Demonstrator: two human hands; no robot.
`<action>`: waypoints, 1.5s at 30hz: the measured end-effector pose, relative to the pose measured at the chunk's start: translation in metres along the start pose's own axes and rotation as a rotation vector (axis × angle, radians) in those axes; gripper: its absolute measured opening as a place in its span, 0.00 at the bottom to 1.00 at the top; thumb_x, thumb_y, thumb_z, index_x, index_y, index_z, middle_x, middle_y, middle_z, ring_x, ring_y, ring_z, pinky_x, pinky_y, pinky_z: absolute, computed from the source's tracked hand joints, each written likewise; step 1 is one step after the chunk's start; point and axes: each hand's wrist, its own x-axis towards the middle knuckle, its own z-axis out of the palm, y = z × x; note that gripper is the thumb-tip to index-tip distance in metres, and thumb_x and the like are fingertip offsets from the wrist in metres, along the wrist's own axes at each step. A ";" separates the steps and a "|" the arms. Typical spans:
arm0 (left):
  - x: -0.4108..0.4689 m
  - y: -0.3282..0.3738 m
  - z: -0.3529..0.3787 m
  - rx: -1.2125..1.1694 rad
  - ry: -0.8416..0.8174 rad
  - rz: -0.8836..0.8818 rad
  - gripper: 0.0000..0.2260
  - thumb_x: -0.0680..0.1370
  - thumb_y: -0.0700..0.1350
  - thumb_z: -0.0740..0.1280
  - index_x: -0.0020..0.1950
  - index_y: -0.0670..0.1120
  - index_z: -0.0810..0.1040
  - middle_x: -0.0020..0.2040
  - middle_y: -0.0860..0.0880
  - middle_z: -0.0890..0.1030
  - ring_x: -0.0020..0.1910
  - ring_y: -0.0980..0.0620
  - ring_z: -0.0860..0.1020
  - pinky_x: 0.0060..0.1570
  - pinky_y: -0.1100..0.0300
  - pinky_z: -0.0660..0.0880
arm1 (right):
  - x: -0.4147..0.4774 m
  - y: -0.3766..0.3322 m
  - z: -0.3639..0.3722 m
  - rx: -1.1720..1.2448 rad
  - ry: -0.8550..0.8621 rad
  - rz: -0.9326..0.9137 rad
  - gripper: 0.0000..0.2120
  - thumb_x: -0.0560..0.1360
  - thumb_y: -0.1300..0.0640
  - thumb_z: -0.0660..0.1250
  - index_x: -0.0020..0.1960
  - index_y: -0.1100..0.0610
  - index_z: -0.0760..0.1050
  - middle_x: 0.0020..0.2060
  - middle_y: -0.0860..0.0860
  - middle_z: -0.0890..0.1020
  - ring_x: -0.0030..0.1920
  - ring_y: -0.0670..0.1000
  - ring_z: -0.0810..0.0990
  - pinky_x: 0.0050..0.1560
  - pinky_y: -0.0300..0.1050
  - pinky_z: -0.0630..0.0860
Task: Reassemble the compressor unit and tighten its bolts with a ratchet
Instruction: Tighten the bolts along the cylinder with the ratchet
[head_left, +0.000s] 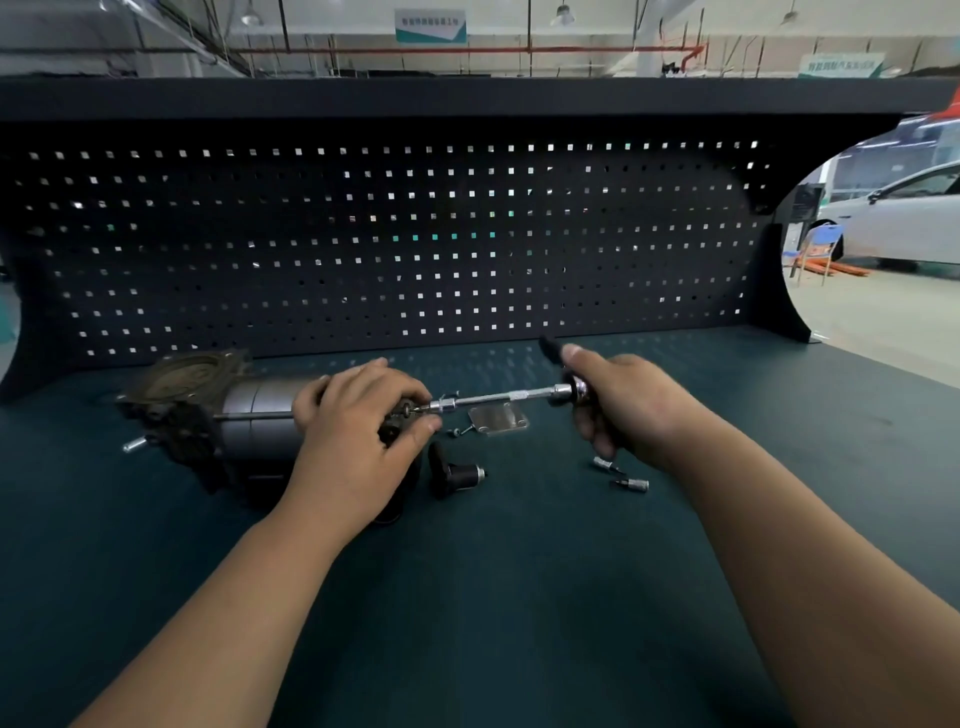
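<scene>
The compressor unit (249, 415), a grey cylinder with a dark flanged end at the left, lies on its side on the green bench. My left hand (363, 431) clamps its right end, where a bolt sits. My right hand (623, 405) grips the ratchet (571, 387) by its black handle. The ratchet's chrome extension bar (493, 397) runs left into the bolt under my left fingers. The socket tip is partly hidden by my fingers.
A small metal plate (498, 419) and loose screws (460, 430) lie just right of the unit. A black fitting (454, 470) sits in front. Two sockets (618, 475) lie near my right wrist. A dark pegboard (395, 244) stands behind the bench.
</scene>
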 end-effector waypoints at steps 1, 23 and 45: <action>0.000 0.000 0.001 -0.002 0.007 0.006 0.05 0.73 0.53 0.67 0.47 0.55 0.77 0.50 0.62 0.75 0.66 0.54 0.69 0.63 0.59 0.50 | 0.000 0.002 0.002 -0.055 -0.014 0.054 0.29 0.76 0.37 0.56 0.42 0.63 0.79 0.22 0.54 0.76 0.19 0.52 0.69 0.24 0.39 0.65; -0.005 -0.001 0.007 -0.033 0.122 0.047 0.06 0.72 0.49 0.69 0.46 0.50 0.82 0.49 0.61 0.75 0.63 0.56 0.69 0.63 0.55 0.51 | -0.030 0.014 0.001 0.058 0.111 -0.359 0.15 0.74 0.61 0.71 0.48 0.40 0.82 0.45 0.42 0.85 0.44 0.44 0.83 0.51 0.48 0.79; 0.000 0.004 0.012 -0.029 0.125 -0.033 0.16 0.73 0.62 0.63 0.43 0.52 0.83 0.51 0.62 0.74 0.64 0.51 0.70 0.68 0.48 0.41 | -0.027 0.013 0.024 0.345 0.237 -0.024 0.23 0.78 0.44 0.62 0.46 0.66 0.77 0.28 0.51 0.79 0.21 0.47 0.68 0.21 0.37 0.65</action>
